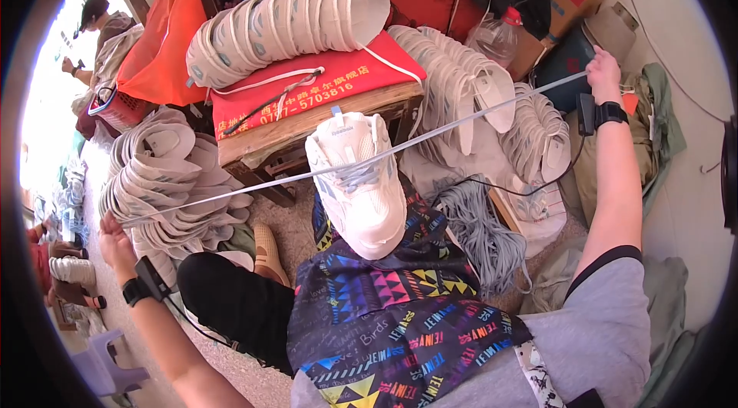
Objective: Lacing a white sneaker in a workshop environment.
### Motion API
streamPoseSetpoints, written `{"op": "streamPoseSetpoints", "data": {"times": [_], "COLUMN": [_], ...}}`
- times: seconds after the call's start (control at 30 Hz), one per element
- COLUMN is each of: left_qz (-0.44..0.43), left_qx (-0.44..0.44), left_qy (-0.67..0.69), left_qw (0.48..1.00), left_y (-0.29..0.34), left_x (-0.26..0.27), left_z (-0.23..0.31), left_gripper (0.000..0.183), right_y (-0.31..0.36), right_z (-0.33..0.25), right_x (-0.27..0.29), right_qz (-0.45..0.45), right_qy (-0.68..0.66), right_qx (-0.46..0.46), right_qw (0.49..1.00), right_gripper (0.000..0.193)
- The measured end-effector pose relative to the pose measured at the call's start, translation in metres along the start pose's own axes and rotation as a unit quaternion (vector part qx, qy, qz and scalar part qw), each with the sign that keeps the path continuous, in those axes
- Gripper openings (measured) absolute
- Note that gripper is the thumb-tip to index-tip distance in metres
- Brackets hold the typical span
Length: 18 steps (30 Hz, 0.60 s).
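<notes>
head view: left hand (117, 244) near nine o'clock and right hand (604, 72) at two pinch a taut grey lace (492, 111) across a white shoe (365, 212).

On my feed, strong light floods in from the upper left, bleaching that edge white, while fisheye distortion curves outlines toward blackened corners.

Worn on a person's head, the left of two side-by-side fisheye cameras is looking down and forward, framing a patterned apron (384, 308) close below, a white shoe (370, 212) near center and a wooden bench (261, 143) beyond, while the wide lens is catching the left hand (115, 245) and right hand (603, 71) toward opposite sides.
</notes>
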<state>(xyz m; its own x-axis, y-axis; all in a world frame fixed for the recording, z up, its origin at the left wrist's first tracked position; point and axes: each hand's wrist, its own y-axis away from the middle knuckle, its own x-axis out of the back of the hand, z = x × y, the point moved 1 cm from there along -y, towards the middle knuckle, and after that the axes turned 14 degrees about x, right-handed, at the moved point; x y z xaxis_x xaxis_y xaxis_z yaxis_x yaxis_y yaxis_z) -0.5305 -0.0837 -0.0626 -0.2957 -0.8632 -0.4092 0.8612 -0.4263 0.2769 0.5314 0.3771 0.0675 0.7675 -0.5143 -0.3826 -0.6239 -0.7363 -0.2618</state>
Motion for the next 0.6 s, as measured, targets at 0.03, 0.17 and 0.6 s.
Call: {"op": "streamPoseSetpoints", "data": {"times": [0.03, 0.17, 0.6], "left_qz": [0.018, -0.102, -0.398], "left_qx": [-0.062, -0.027, -0.169], "left_qy": [0.054, -0.099, -0.438], "left_qw": [0.996, 0.989, 0.788], "left_y": [0.004, 0.086, 0.347], "left_x": [0.005, -0.115, -0.27], "left_z": [0.001, -0.083, -0.228], "left_gripper": [0.031, 0.028, 0.025], "right_y": [0.005, 0.097, 0.413], "right_z": [0.009, 0.034, 0.029], "right_x": [-0.003, -0.033, -0.149], "right_qz": [-0.01, -0.144, -0.758], "right_qy": [0.017, 0.133, 0.205], "right_qx": [0.007, -0.031, 0.261], "right_qw": [1.0, 0.98, 0.562], "right_gripper": [0.026, 0.026, 0.016]}}
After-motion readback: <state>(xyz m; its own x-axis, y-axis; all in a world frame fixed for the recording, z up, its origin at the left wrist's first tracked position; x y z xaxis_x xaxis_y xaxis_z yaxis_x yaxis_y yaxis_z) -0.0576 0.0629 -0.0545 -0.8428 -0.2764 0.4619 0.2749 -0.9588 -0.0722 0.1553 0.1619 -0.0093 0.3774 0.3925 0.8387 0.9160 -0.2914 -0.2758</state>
